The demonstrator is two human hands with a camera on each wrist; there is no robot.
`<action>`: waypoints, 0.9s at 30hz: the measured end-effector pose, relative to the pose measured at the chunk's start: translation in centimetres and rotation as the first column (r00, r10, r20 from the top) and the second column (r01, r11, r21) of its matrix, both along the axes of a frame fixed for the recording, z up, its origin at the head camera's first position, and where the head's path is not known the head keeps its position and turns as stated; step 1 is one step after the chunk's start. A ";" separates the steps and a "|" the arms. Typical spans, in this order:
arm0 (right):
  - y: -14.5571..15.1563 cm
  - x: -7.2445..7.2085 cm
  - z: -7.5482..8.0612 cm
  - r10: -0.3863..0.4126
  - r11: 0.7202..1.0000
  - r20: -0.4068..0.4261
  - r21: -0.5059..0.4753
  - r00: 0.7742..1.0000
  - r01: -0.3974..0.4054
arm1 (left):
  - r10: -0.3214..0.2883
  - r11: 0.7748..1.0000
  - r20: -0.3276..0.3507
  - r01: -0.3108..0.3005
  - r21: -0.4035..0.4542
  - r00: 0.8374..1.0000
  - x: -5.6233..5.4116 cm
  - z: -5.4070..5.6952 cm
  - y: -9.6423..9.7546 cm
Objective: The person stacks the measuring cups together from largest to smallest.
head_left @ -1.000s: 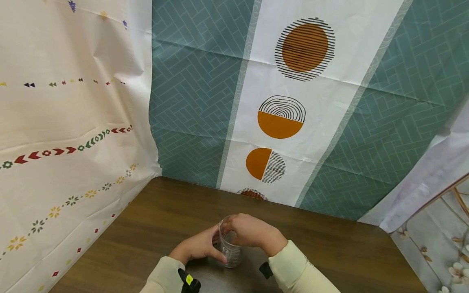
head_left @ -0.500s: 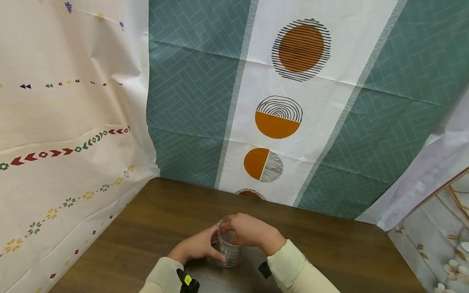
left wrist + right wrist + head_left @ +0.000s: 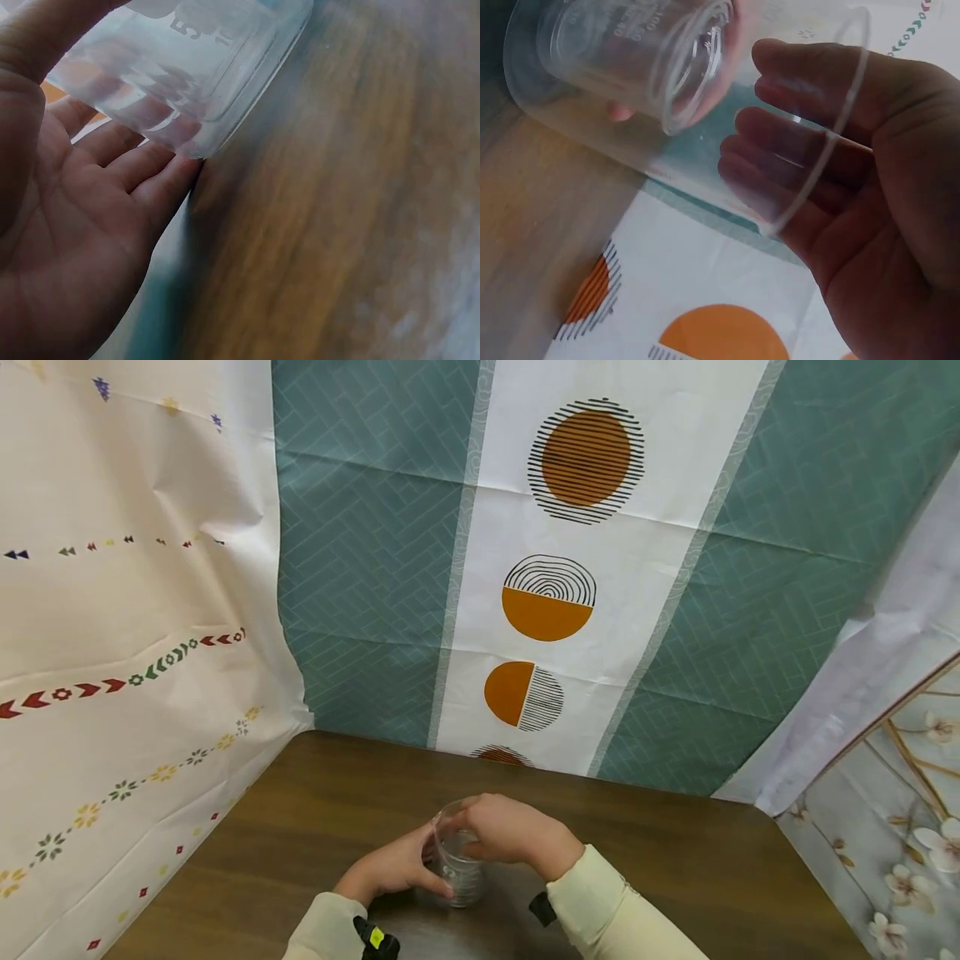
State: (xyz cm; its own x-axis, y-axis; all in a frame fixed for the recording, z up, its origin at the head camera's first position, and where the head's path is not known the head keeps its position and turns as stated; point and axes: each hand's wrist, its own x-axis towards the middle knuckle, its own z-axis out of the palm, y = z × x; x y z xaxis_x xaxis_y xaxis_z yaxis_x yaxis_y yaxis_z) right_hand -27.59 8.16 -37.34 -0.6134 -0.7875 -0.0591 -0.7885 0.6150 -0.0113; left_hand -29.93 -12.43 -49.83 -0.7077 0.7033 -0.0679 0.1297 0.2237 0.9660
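Observation:
A clear measuring beaker (image 3: 461, 889) stands slightly tilted on the wooden table, its mouth up. My left hand (image 3: 397, 864) grips its side, thumb in front and fingers behind, as the left wrist view also shows with printed marks on the beaker (image 3: 225, 45). Inside it, in the right wrist view, lies a smaller clear beaker (image 3: 622, 60) with printed graduations. The fingers of my right hand (image 3: 900, 157) reach in past the large beaker's rim (image 3: 859, 75). Their tips appear apart from the small beaker's rim.
The brown wooden table (image 3: 637, 860) runs back to a teal and white cloth (image 3: 367, 610) with orange circles. A cream patterned cloth (image 3: 135, 610) hangs at the left. Flowered fabric (image 3: 900, 810) is at the right.
The head view has turned a little to the right, so the scene shifts left in it. Both hands stay at the beaker with little visible movement.

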 end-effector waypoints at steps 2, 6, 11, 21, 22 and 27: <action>0.0 0.1 0.4 -0.016 1.000 -0.017 0.008 1.000 0.016 | 0.006 1.000 -0.003 -0.006 -0.016 1.000 0.0 0.2 -0.3; 0.2 0.4 1.2 -0.038 0.999 -0.059 0.002 0.998 0.038 | -0.001 1.000 -0.046 0.000 -0.018 0.999 -0.3 0.3 -0.7; 1.1 0.4 2.0 -0.025 0.996 -0.110 -0.086 0.994 0.015 | -0.037 0.999 -0.133 0.035 -0.019 0.990 -0.6 1.0 -1.3; 4.2 -0.2 2.9 -0.112 0.964 -0.319 -0.265 0.941 0.024 | 0.003 0.980 -0.353 -0.073 -0.186 0.936 -1.0 5.5 -4.7; 4.5 -0.3 2.9 -0.130 0.961 -0.340 -0.276 0.931 0.033 | 0.008 0.974 -0.385 -0.094 -0.206 0.923 -1.0 6.0 -5.0; 6.1 -0.8 2.6 -0.244 0.940 -0.407 -0.323 0.880 0.111 | 0.037 0.948 -0.499 -0.187 -0.256 0.866 -1.1 7.6 -6.4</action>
